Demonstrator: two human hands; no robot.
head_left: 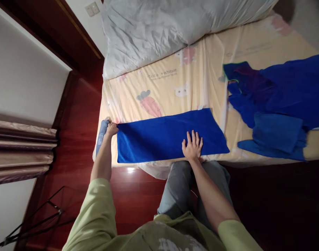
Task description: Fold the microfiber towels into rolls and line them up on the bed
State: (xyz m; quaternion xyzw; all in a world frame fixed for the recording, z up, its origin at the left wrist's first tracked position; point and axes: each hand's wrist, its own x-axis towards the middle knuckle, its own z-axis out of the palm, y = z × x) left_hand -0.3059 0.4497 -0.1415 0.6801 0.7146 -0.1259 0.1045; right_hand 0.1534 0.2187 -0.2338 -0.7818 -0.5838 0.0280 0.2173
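A blue towel [154, 137] lies flat as a long strip along the near edge of the bed, with a small white tag at its far edge. My left hand [113, 129] is closed on the towel's far left corner. Spread flat, my right hand [192, 145] presses on the towel right of its middle, near the front edge. Just left of my left hand is a grey-blue rolled item [102, 136] with white lettering, partly hidden by my forearm.
More blue cloths [285, 94] lie crumpled and overlapping at the right of the bed. A grey plastic-covered bundle [159, 31] sits along the back. The bed sheet [170, 94] is yellow with printed figures. A black tripod stand [57, 211] is on the floor at lower left.
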